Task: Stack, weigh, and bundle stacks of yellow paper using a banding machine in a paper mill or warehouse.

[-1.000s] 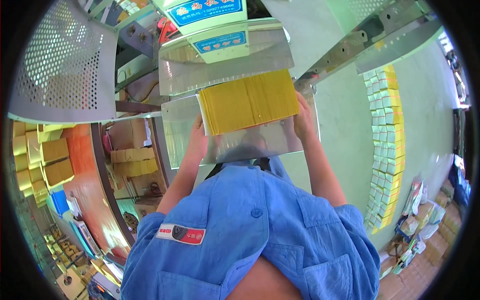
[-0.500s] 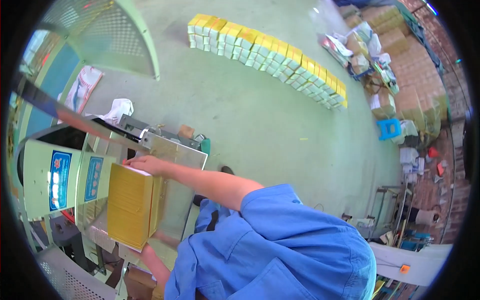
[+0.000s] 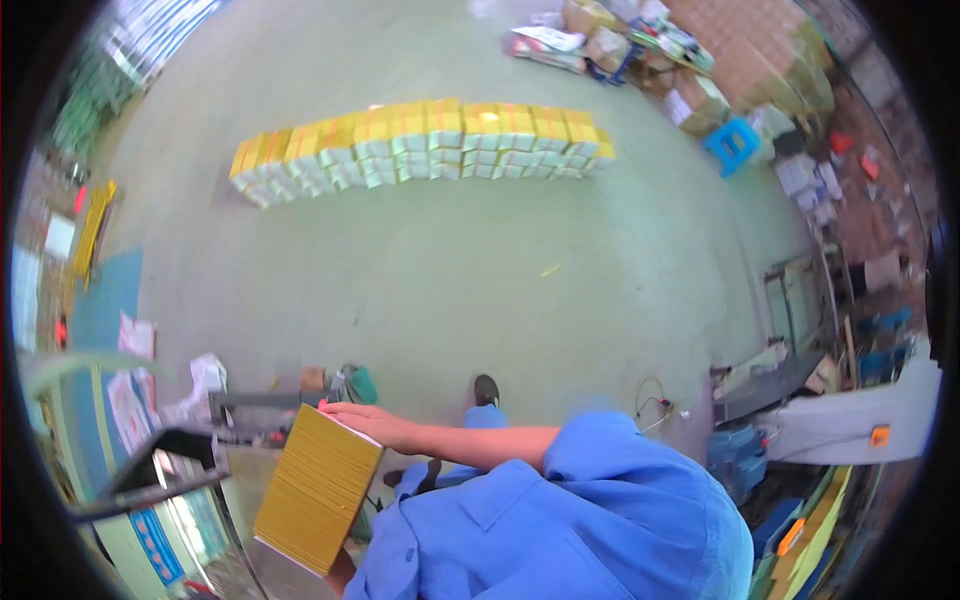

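Between my two hands is a stack of yellow-spined booklets (image 3: 318, 490), tilted, with a ribbed yellow face up and white at both ends. My right hand (image 3: 365, 420) lies across the far end, fingers bent over its edge. At the near end, only a bit of my left hand (image 3: 341, 572) shows; its fingers are hidden behind the stack. The stack is in front of my blue shirt, to the left of my body, beside the machine's metal frame (image 3: 150, 505).
On the floor ahead stands a long row of yellow-and-white bundles (image 3: 430, 140), stacked in layers. Cartons (image 3: 695, 100) and a blue stool (image 3: 732, 147) are at the far right. Closer on the right is a grey machine (image 3: 850, 410). A white bag (image 3: 205, 385) lies near the left machine.
The stack has come away from the machine's metal table, held between both hands. My view has turned to the right, so the machine now sits at the lower left and the row lies straight ahead.
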The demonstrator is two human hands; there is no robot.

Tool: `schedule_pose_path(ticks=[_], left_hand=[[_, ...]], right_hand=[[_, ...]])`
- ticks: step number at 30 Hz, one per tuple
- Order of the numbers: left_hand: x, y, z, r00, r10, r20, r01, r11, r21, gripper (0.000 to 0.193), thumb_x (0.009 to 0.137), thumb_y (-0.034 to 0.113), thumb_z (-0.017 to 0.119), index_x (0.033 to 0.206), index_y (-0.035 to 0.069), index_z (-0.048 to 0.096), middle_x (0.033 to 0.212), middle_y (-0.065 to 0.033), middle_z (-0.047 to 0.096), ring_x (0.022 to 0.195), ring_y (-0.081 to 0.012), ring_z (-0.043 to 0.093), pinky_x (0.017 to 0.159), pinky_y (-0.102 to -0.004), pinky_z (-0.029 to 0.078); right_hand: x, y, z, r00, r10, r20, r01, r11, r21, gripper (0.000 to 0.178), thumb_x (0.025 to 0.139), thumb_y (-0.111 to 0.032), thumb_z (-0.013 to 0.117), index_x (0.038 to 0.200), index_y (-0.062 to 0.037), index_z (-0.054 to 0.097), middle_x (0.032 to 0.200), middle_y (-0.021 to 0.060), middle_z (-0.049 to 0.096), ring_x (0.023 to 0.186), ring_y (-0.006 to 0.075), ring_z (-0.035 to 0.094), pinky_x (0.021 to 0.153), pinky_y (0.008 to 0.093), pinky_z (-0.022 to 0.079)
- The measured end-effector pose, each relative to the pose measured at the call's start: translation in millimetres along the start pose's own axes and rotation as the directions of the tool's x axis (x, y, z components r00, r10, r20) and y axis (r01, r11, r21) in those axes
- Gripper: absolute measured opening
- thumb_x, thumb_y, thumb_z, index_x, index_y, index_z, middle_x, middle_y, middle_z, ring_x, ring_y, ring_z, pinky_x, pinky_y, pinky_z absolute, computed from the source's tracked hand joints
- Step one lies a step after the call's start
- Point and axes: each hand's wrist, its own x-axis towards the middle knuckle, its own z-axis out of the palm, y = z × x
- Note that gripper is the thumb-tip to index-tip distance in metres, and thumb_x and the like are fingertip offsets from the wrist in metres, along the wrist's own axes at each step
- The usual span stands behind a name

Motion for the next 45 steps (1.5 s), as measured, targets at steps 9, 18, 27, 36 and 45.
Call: schedule_pose_path(ticks=[9, 18, 27, 36, 45], left_hand=[[225, 258, 356, 0.947, 0.072, 0.314, -0.06, 0.997, -0.047, 0.058, 0.095, 0.044, 0.049, 0.136, 0.004, 0.045, 0.136, -0.0154, 0.049, 0.127, -0.0316, 0.045, 0.106, -0.044, 0.036], [393, 396, 530, 0.78, 0.151, 0.607, -0.029, 0.978, -0.205, 0.056, 0.095, 0.045, 0.048, 0.135, 0.005, 0.046, 0.135, -0.0137, 0.051, 0.125, -0.0297, 0.047, 0.105, -0.0434, 0.037], [446, 569, 779, 0.598, 0.172, 0.783, 0.073, 0.961, -0.267, 0.055, 0.095, 0.047, 0.046, 0.134, 0.007, 0.048, 0.134, -0.012, 0.052, 0.124, -0.0278, 0.048, 0.104, -0.0429, 0.039], [449, 726, 969, 0.606, 0.091, 0.79, 0.293, 0.898, -0.328, 0.054, 0.096, 0.048, 0.045, 0.134, 0.009, 0.049, 0.133, -0.0103, 0.054, 0.123, -0.0258, 0.05, 0.104, -0.0424, 0.04], [540, 787, 1098, 0.635, -0.039, 0.772, 0.586, 0.676, -0.447, 0.053, 0.096, 0.049, 0.044, 0.133, 0.011, 0.05, 0.132, -0.0087, 0.055, 0.121, -0.0239, 0.052, 0.103, -0.0418, 0.041]], right_hand=[[-94, -100, -200, 0.91, -0.141, -0.389, 0.197, 0.974, 0.11, 0.043, 0.102, -0.031, 0.042, 0.138, -0.0081, 0.048, 0.148, 0.0035, 0.039, 0.133, 0.0156, 0.039, 0.109, 0.03, 0.031], [-169, -163, -321, 0.549, -0.214, -0.808, 0.525, 0.84, 0.134, 0.044, 0.1, -0.029, 0.046, 0.137, -0.0066, 0.048, 0.14, 0.0049, 0.049, 0.127, 0.0141, 0.045, 0.104, 0.0298, 0.036], [-323, -173, -466, 0.228, 0.096, -0.969, 0.576, 0.789, 0.214, 0.047, 0.094, -0.039, 0.053, 0.129, -0.0073, 0.054, 0.118, 0.0026, 0.059, 0.109, 0.0108, 0.051, 0.087, 0.0317, 0.044], [-466, -293, -675, 0.209, -0.03, -0.978, 0.37, 0.928, 0.05, 0.048, 0.096, -0.039, 0.049, 0.132, -0.0074, 0.053, 0.127, 0.0051, 0.058, 0.116, 0.0142, 0.051, 0.095, 0.0313, 0.042], [-422, -420, -895, 0.463, -0.065, -0.884, 0.12, 0.993, -0.01, 0.045, 0.099, -0.036, 0.045, 0.128, -0.0036, 0.058, 0.124, 0.0087, 0.061, 0.115, 0.016, 0.054, 0.098, 0.0297, 0.04]])
